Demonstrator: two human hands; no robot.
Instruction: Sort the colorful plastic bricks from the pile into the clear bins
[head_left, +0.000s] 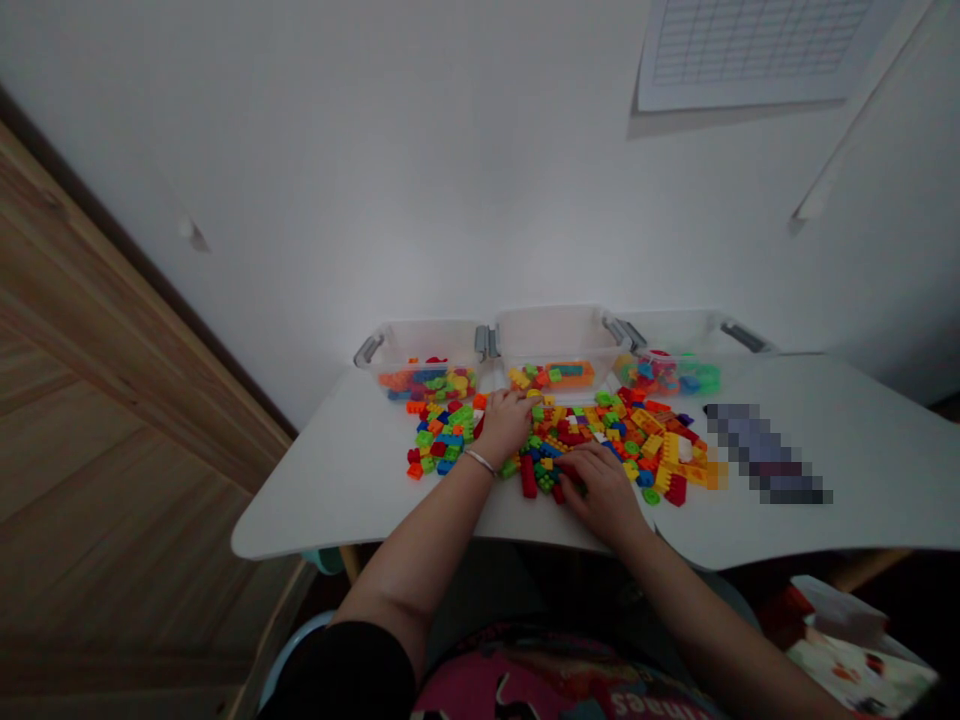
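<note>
A spread of colourful toy building bricks (444,440) lies across the white table in front of me. My left hand (508,425), with a bangle at the wrist, rests over the middle of the pile, its fingers stretched to the right above yellow and orange bricks. Lower and to the right, my right hand (602,492) has its fingers curled down among bricks at the pile's near edge; what is between the fingertips is too small to tell. Close by on its left lies a long red brick (529,477).
Behind the pile stand three clear plastic boxes: the left box (426,345), middle box (551,330) and right box (682,335), each holding some pieces. A blurred-out flat object (765,453) lies on the right of the white table (315,490). Wooden boards (127,450) flank the left side.
</note>
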